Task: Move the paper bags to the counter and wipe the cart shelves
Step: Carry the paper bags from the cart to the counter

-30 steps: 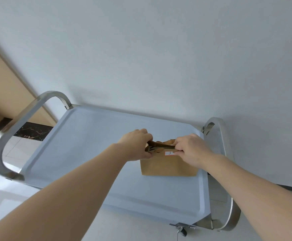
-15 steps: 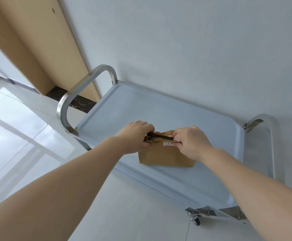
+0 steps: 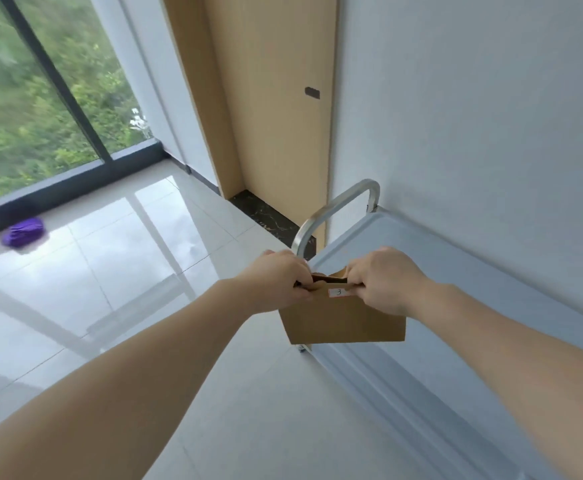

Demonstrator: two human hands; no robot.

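Observation:
A brown paper bag (image 3: pixel 343 322) with a small white label marked 3 hangs in the air over the left end of the cart. My left hand (image 3: pixel 281 280) grips the bag's top edge on the left, and my right hand (image 3: pixel 385 280) grips it on the right. The bag's bottom is off the cart's top shelf (image 3: pixel 456 282), a pale blue-grey tray with a raised rim. The steel cart handle (image 3: pixel 335 211) curves up just behind my hands. No counter is in view.
The cart stands against a white wall (image 3: pixel 473 116) on the right. A wooden door (image 3: pixel 276 98) is ahead, with a large window (image 3: pixel 40 91) to the left. A purple cloth (image 3: pixel 23 232) lies on the glossy tiled floor (image 3: pixel 127 254) by the window.
The bag has been lifted off the shelf and carried left, past the cart's left end. My view has swung left, bringing the door, window and floor into sight.

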